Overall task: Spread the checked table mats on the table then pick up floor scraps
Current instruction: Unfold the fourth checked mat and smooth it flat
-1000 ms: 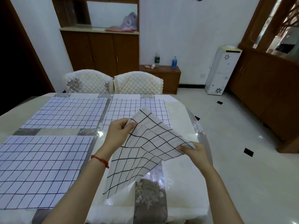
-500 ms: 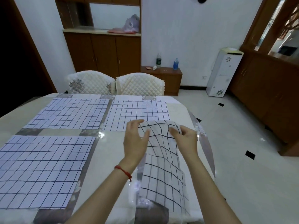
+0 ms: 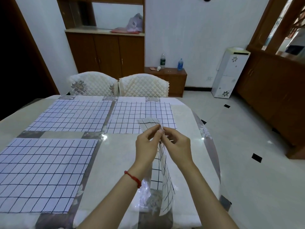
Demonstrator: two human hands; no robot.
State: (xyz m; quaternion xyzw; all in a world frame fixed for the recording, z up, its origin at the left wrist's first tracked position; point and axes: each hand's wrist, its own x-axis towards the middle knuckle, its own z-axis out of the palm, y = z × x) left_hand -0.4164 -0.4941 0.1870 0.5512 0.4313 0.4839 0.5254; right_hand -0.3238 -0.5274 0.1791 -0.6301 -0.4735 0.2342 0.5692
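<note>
Table point(image 3: 118, 151) | both hands' fingers point(image 3: 155, 129) pinch checked mat point(image 3: 163, 171) top | hangs lengthwise toward viewer

Nothing readable anywhere tbh. The two bottles point(image 3: 171, 62) at about 12 o'clock on the low cabinet point(image 3: 166, 80) have labels, but they're way too small and blurry.

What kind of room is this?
Probably a dining room at home. There is a big table with checked mats on it, two padded chairs pushed up to it, and wooden cupboards along the wall.
</note>
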